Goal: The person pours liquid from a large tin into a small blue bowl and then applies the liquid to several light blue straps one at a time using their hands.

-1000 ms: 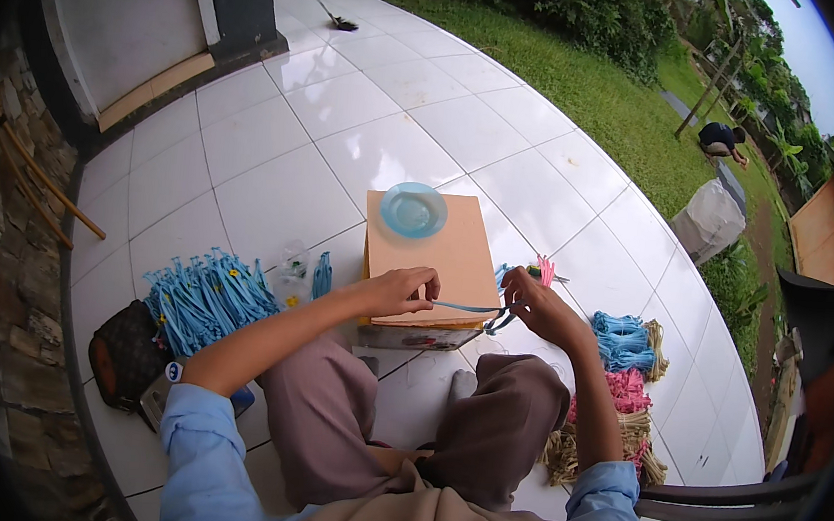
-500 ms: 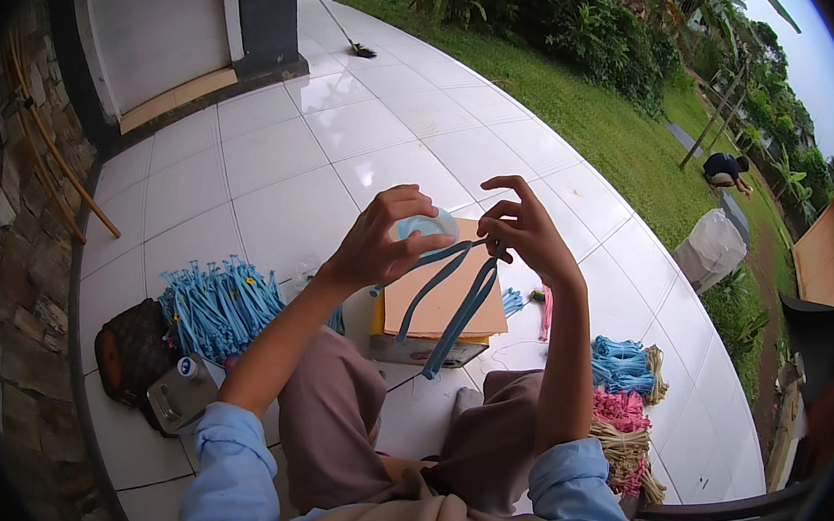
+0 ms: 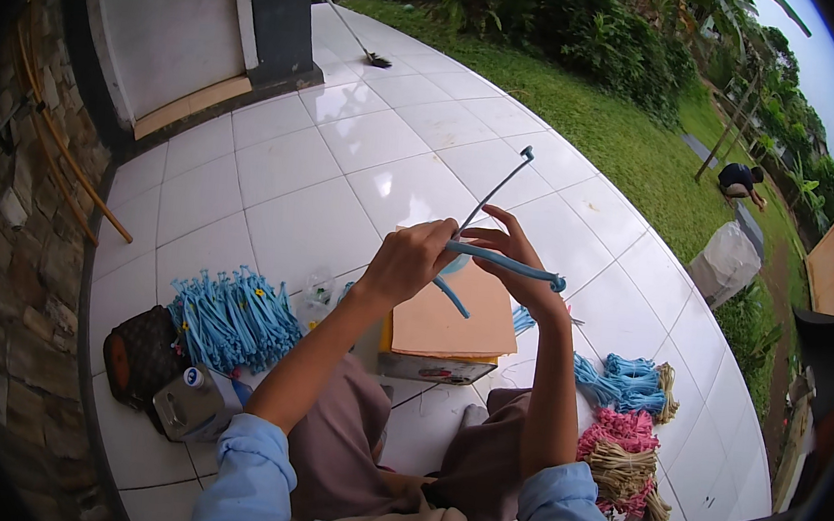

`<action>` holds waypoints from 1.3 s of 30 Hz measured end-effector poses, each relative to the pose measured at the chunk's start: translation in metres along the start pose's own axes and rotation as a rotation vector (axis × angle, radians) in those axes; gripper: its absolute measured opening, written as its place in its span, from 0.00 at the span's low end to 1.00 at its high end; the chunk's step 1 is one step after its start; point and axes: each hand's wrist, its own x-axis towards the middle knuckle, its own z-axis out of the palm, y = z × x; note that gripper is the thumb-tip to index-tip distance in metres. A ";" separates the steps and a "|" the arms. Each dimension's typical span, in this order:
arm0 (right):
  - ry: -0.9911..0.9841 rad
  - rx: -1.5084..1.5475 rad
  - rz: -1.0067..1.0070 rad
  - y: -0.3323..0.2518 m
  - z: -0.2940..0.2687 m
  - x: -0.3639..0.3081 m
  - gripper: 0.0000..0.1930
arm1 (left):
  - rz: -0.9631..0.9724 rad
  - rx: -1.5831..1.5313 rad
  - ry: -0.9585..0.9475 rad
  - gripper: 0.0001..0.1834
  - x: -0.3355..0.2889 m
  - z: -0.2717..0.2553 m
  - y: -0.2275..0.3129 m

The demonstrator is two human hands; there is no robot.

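Before me, above a cardboard-topped box point(image 3: 451, 320), my two hands meet at a soft blue cord point(image 3: 506, 260). My left hand point(image 3: 411, 262) is closed, pinching the cord near its middle. Opposite it, my right hand point(image 3: 523, 276) has its fingertips at the same spot, with the index finger raised. One strand slants up and away to a knotted end; a thicker length crosses my right hand to another knot. A shorter piece hangs below my left hand. Behind the fingers, a translucent light-blue round thing point(image 3: 454, 264) is mostly hidden.
Left of my legs lie a heap of blue cords point(image 3: 233, 319), a brown bag point(image 3: 142, 361) and a metal can point(image 3: 191, 405). On the right are blue bundles point(image 3: 630, 380), pink bundles point(image 3: 625, 433) and beige bundles point(image 3: 622, 472). A person point(image 3: 739, 180) crouches on the grass far right.
My hands have come together and turned the cord, so one strand now points up and another lies across my right hand. The light-blue round thing is now mostly covered. My view has shifted slightly.
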 end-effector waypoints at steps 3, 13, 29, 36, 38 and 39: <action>-0.035 0.168 0.035 -0.026 0.003 -0.007 0.30 | -0.053 0.138 0.049 0.07 -0.009 0.002 -0.002; -0.090 0.714 0.004 -0.027 0.001 -0.004 0.27 | -0.139 0.018 0.144 0.20 -0.025 0.004 0.008; 0.568 0.105 0.005 -0.025 0.042 -0.018 0.17 | -0.304 -0.449 0.097 0.25 -0.031 -0.012 0.002; 0.420 -0.077 0.184 -0.015 -0.077 -0.032 0.18 | -0.762 -0.694 -0.197 0.24 -0.033 -0.006 -0.076; 0.202 0.007 0.354 0.034 -0.091 -0.044 0.21 | -0.829 -0.685 -0.286 0.23 -0.046 0.011 -0.098; 0.137 0.072 0.370 0.068 -0.091 -0.053 0.21 | -0.830 -0.592 -0.384 0.25 -0.059 0.029 -0.113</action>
